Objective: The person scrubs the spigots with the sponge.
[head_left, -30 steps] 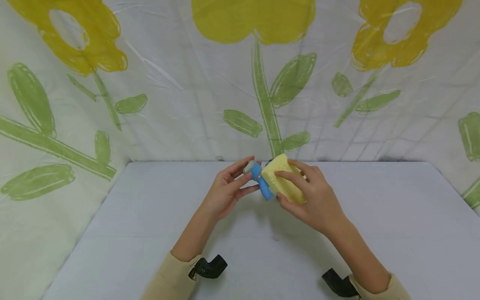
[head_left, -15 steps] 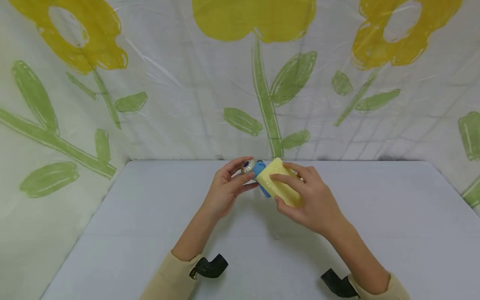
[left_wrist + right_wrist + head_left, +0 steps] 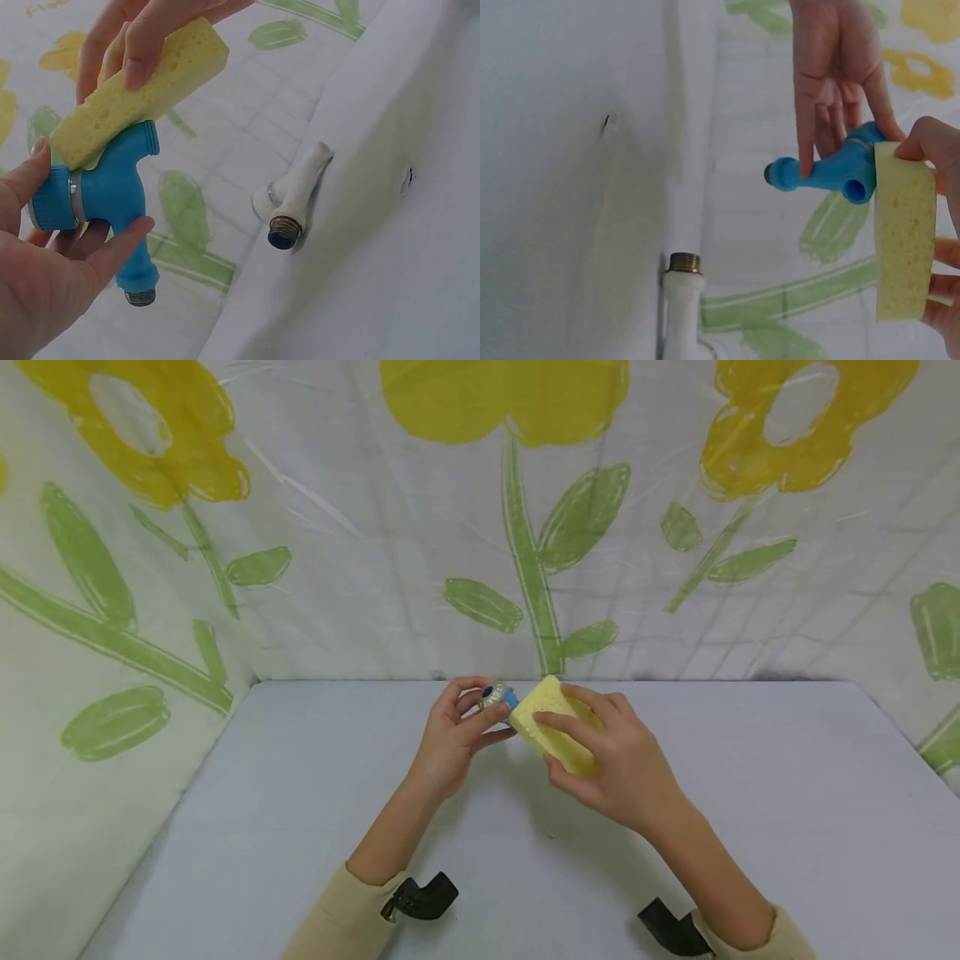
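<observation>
Between the hands, above the table, is a blue plastic tap (image 3: 124, 191) with a ribbed round knob, a silver ring and a threaded metal end. My left hand (image 3: 448, 739) grips it by the knob, and one finger lies along its body in the left wrist view. My right hand (image 3: 626, 760) holds a yellow sponge (image 3: 551, 714) between thumb and fingers. The sponge lies against the tap's upper side, where a little whitish foam shows. In the head view the sponge hides most of the tap, leaving the silvery knob end (image 3: 495, 695) visible.
A white tap (image 3: 300, 184) with a brass threaded end lies on the white table (image 3: 300, 760), seen in both wrist views but not from the head. Behind the table hangs a flower-printed cloth (image 3: 360, 568). A black curved piece (image 3: 425, 896) sits at each sleeve cuff.
The blue tap has turned in my left hand, so its silvery knob end now faces up more. The sponge has slid slightly left over the tap and covers more of it.
</observation>
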